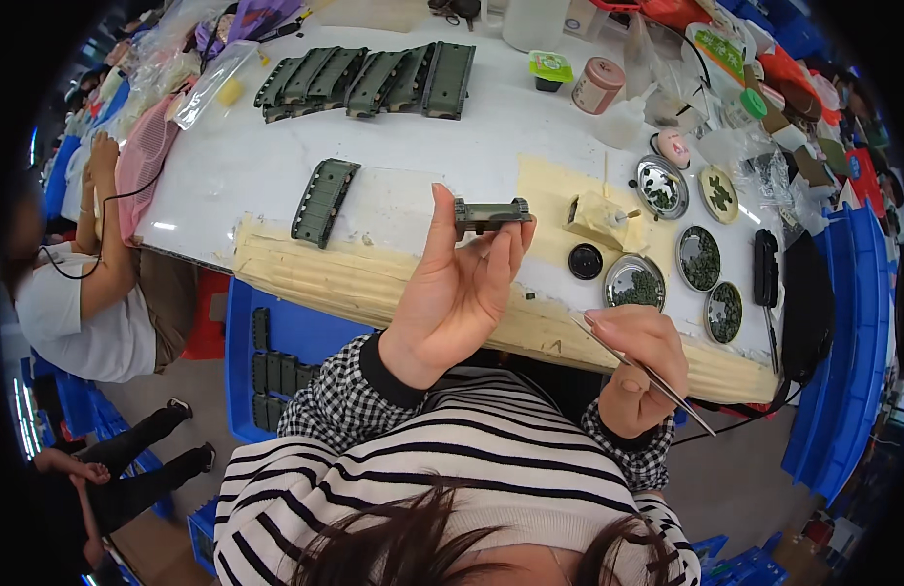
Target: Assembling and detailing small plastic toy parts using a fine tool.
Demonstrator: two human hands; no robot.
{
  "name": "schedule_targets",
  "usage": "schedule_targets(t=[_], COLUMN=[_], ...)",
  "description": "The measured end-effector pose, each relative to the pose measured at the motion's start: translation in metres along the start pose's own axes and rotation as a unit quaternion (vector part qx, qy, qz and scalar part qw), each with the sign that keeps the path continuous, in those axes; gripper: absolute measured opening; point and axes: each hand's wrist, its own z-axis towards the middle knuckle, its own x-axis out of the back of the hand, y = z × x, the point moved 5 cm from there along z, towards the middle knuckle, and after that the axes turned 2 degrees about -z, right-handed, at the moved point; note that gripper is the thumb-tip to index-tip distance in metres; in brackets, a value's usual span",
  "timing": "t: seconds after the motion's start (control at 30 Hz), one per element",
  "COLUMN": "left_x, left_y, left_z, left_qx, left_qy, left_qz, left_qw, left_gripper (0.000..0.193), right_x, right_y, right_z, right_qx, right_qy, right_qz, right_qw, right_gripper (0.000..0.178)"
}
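Observation:
My left hand (462, 288) is raised over the table's near edge, its thumb and fingertips closed on a dark green camouflage-patterned plastic part (491, 213). A thin pair of metal tweezers (688, 410) is pinched in my right hand (639, 369), lower and to the right. Its tip points up and left, apart from the held part. Near my right hand stand a round dish of small dark green pieces (635, 281) and a black round cap (585, 261). A similar green part (326, 203) lies on the table to the left.
Several green parts (369, 80) lie in a row at the back. More dishes (699, 258) and a masking-taped block (600, 221) sit at right. A blue bin (240, 361) with green parts is below the table's padded edge (315, 276). Another person (100, 303) sits at left.

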Motion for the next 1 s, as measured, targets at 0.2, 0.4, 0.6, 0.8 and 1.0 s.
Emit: schedule_targets(t=[0.2,0.4,0.6,0.8,1.0], left_x=[-0.001,0.003,-0.001,0.003,-0.003], left_y=[-0.002,0.003,0.005,0.006,-0.006], left_z=[0.001,-0.003,-0.007,-0.005,-0.006], left_qx=[0.005,-0.112,-0.146,-0.154,-0.168], left_qy=[0.013,0.029,0.081,0.124,0.090], left_qz=[0.000,0.266,0.490,0.548,0.598], left_qw=[1.000,0.957,0.856,0.813,0.778], left_gripper=[0.059,0.053,0.056,0.054,0.054], right_x=[0.001,0.034,0.058,0.049,0.046], right_y=[0.000,0.018,0.056,0.062,0.063], right_z=[-0.001,0.003,-0.014,-0.014,-0.014], right_qx=[-0.005,-0.045,-0.142,-0.147,-0.115], right_qy=[-0.003,0.068,0.062,-0.004,-0.020], right_qz=[-0.010,-0.115,-0.208,-0.262,-0.287], right_qw=[1.000,0.990,0.966,0.954,0.951], right_gripper=[0.024,0.020,0.013,0.011,0.011])
